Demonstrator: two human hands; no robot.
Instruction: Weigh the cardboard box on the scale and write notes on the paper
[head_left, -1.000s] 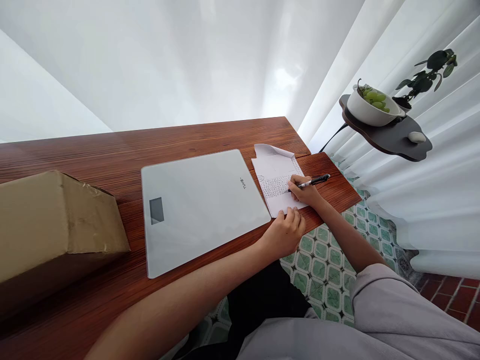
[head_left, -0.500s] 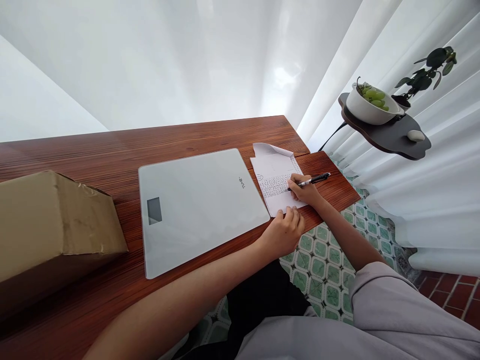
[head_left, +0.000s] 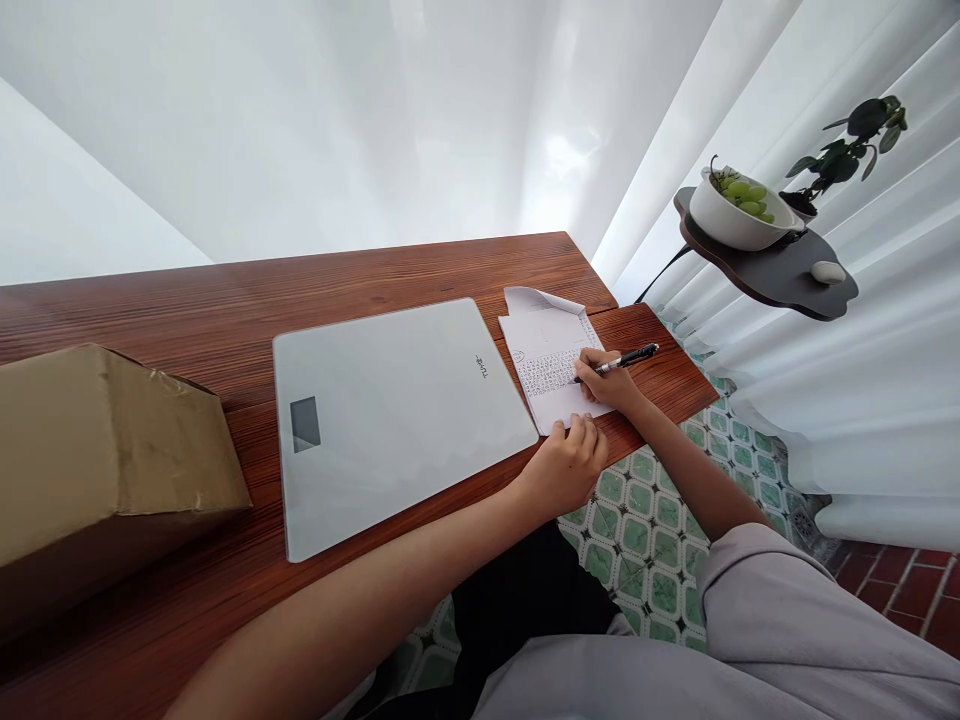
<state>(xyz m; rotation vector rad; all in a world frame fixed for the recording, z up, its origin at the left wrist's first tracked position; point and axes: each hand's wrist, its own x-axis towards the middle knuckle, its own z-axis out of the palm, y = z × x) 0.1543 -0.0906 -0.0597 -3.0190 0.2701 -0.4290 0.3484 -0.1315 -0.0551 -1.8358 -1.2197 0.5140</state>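
Observation:
My right hand [head_left: 602, 378] is closed around a black pen [head_left: 630, 358], its tip down on a white notepad [head_left: 562, 402]. Rows of small handwritten marks cover the middle of the page, and the pad's top sheets are folded back and curl up. At the pad's lower edge rests my left hand [head_left: 571, 460], fingers stretched onto the paper and holding nothing. Left of the pad lies a flat white scale [head_left: 397, 430] with a dark display, its corner close to my left hand.
A cardboard box [head_left: 112, 450] stands on the wooden table [head_left: 360, 282] at the left. Beyond the table's right end, a dark shelf [head_left: 780, 285] bears a white bowl [head_left: 731, 226] of green grapes, a plant [head_left: 844, 150] and a pale stone-like object [head_left: 828, 272]. White curtains hang behind.
The view has shifted very slightly. My right hand still holds the pen at nearly the same spot on the page, and my left hand has stayed in place.

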